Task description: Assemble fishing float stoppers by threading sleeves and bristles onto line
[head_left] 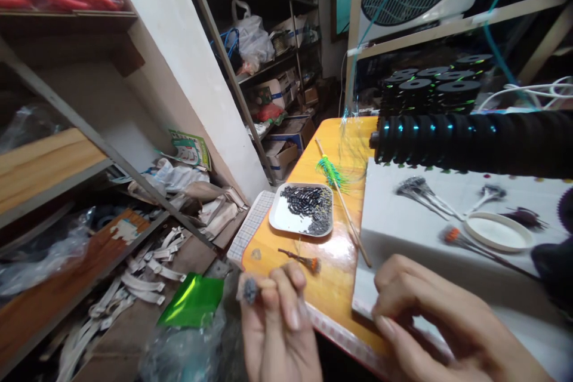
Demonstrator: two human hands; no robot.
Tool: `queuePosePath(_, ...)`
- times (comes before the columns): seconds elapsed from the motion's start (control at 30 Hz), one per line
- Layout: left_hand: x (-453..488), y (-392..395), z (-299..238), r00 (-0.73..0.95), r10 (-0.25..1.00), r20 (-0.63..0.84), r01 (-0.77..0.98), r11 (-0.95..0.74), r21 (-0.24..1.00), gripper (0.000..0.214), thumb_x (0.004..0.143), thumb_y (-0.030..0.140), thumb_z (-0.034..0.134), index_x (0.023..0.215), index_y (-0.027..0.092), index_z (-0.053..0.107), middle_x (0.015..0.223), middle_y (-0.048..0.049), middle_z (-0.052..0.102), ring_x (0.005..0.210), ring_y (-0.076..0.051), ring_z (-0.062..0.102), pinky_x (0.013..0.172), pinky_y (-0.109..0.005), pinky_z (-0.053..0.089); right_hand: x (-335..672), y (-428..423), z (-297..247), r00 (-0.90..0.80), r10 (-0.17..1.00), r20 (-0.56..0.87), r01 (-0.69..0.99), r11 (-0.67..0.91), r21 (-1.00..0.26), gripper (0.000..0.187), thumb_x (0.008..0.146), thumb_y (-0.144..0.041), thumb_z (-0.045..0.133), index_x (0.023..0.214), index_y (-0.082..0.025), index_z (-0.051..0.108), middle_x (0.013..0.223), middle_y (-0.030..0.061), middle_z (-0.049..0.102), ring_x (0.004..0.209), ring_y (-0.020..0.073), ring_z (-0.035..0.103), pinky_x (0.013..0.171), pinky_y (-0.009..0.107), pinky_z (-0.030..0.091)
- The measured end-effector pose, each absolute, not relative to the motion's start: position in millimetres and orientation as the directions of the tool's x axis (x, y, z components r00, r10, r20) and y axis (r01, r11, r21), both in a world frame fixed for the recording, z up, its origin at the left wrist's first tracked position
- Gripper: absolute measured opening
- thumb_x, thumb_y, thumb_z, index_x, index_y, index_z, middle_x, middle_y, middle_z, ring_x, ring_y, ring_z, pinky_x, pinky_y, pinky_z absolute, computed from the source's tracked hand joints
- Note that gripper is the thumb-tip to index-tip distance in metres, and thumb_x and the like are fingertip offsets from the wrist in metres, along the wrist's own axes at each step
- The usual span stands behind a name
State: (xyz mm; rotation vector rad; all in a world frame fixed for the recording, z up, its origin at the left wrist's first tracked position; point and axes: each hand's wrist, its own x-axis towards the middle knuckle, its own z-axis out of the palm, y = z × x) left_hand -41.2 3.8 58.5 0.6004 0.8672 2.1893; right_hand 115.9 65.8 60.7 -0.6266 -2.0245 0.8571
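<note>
My left hand (280,325) is closed in a pinch around a small grey-tipped bunch (249,290) with a pale stem, its round head sticking out to the left. To the right, my right hand (439,322) is curled with thumb and forefinger brought close together; anything thin between them is too small to make out. Just beyond my left hand, an orange-tipped bunch with a dark stem (304,260) lies on the yellow table (335,277). Farther back sits a white tray (278,215) of black tube beads and small grey beads (307,200).
A stick with green-blue fringe (342,203) lies across the table. On the white board (385,215) are grey-tipped bunches (421,192), an orange-tipped bunch (461,237) and a cream ring (496,231). A black ribbed roller (470,140) spans the right. Shelves (54,173) stand left.
</note>
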Motion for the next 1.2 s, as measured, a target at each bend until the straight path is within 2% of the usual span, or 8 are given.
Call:
queuePosePath(0.07, -67.9, 19.7, 69.3, -0.496, 0.812, 0.308, -0.096, -0.404, 0.910, 0.020, 0.107, 0.037, 0.056, 0.089, 0.028, 0.053, 0.074, 0.0058, 0.057, 0.077, -0.014, 0.060, 0.085, -0.029, 0.052, 116.3, 69.0, 61.1, -0.563, 0.652, 0.508, 0.114, 0.670, -0.734, 0.021, 0.096, -0.015, 0.053, 0.078, -0.024, 0.053, 0.069, -0.0026, 0.058, 0.057, 0.0119, 0.056, 0.050, 0.021, 0.042)
queuePosePath(0.1, -80.5, 32.3, 74.9, -0.363, 0.857, 0.367, 0.185, -0.319, 0.929, 0.022, 0.112, 0.032, 0.040, 0.092, 0.028, 0.047, 0.078, 0.0060, 0.055, 0.072, -0.013, 0.058, 0.080, -0.029, 0.052, 116.1, 69.6, 61.7, -0.576, 0.637, 0.512, 0.112, 0.682, -0.722, 0.020, 0.095, -0.013, 0.053, 0.079, -0.025, 0.051, 0.068, -0.0037, 0.057, 0.056, 0.0112, 0.055, 0.050, 0.020, 0.041)
queuePosePath(0.13, -91.7, 47.6, 80.1, -0.282, 0.889, 0.360, 0.293, -0.278, 0.915, 0.022, 0.112, 0.028, 0.039, 0.091, 0.027, 0.045, 0.078, 0.0059, 0.053, 0.070, -0.013, 0.056, 0.076, -0.029, 0.050, 115.9, 69.8, 62.5, -0.583, 0.629, 0.514, 0.118, 0.692, -0.712, 0.020, 0.094, -0.012, 0.052, 0.080, -0.025, 0.051, 0.067, -0.0046, 0.057, 0.055, 0.0106, 0.054, 0.050, 0.019, 0.040)
queuePosePath(0.27, -114.1, 119.4, 93.5, -0.011, 0.969, 0.246, 0.605, -0.190, 0.773, 0.018, 0.096, 0.017, 0.067, 0.082, 0.021, 0.056, 0.082, 0.0015, 0.061, 0.080, -0.017, 0.060, 0.079, -0.033, 0.051, 115.3, 68.7, 67.7, -0.618, 0.615, 0.490, 0.173, 0.714, -0.679, 0.020, 0.093, -0.013, 0.052, 0.077, -0.024, 0.058, 0.069, -0.0034, 0.058, 0.058, 0.0102, 0.057, 0.053, 0.019, 0.041)
queuePosePath(0.4, -105.2, 165.3, 94.9, 0.141, 0.988, 0.066, 0.820, -0.154, 0.551, 0.012, 0.096, 0.028, 0.073, 0.096, 0.016, 0.070, 0.103, -0.0048, 0.073, 0.097, -0.024, 0.070, 0.090, -0.046, 0.058, 116.0, 68.2, 71.2, -0.633, 0.623, 0.459, 0.212, 0.710, -0.671, 0.022, 0.093, -0.013, 0.056, 0.077, -0.024, 0.067, 0.070, -0.0010, 0.059, 0.060, 0.0114, 0.060, 0.054, 0.019, 0.043)
queuePosePath(0.57, -97.0, 176.9, 91.1, 0.161, 0.982, -0.100, 0.919, -0.112, 0.378, 0.023, 0.099, 0.034, 0.069, 0.114, 0.017, 0.071, 0.118, -0.0086, 0.073, 0.103, -0.025, 0.071, 0.091, -0.048, 0.060, 119.0, 65.7, 64.1, -0.493, 0.744, 0.451, 0.232, 0.612, -0.756, 0.020, 0.088, -0.036, 0.077, 0.074, -0.024, 0.070, 0.071, 0.0018, 0.060, 0.064, 0.0165, 0.060, 0.056, 0.023, 0.049)
queuePosePath(0.77, -106.6, 173.7, 93.2, 0.136, 0.979, -0.155, 0.945, -0.081, 0.318, 0.024, 0.100, 0.035, 0.067, 0.117, 0.018, 0.070, 0.121, -0.0092, 0.073, 0.103, -0.025, 0.071, 0.091, -0.047, 0.061, 117.7, 64.7, 55.7, -0.452, 0.775, 0.441, 0.223, 0.577, -0.786, 0.032, 0.085, -0.052, 0.078, 0.074, -0.024, 0.071, 0.069, 0.0027, 0.060, 0.066, 0.0183, 0.059, 0.057, 0.024, 0.051)
queuePosePath(1.2, -133.9, 168.3, 97.5, 0.182, 0.973, -0.140, 0.893, -0.104, 0.438, 0.021, 0.100, 0.033, 0.069, 0.112, 0.016, 0.072, 0.116, -0.0077, 0.074, 0.104, -0.026, 0.072, 0.091, -0.048, 0.061, 113.7, 70.3, 65.9, -0.649, 0.646, 0.402, 0.168, 0.637, -0.752, 0.025, 0.098, -0.018, 0.052, 0.075, -0.022, 0.062, 0.074, 0.0008, 0.068, 0.065, 0.0132, 0.065, 0.059, 0.021, 0.049)
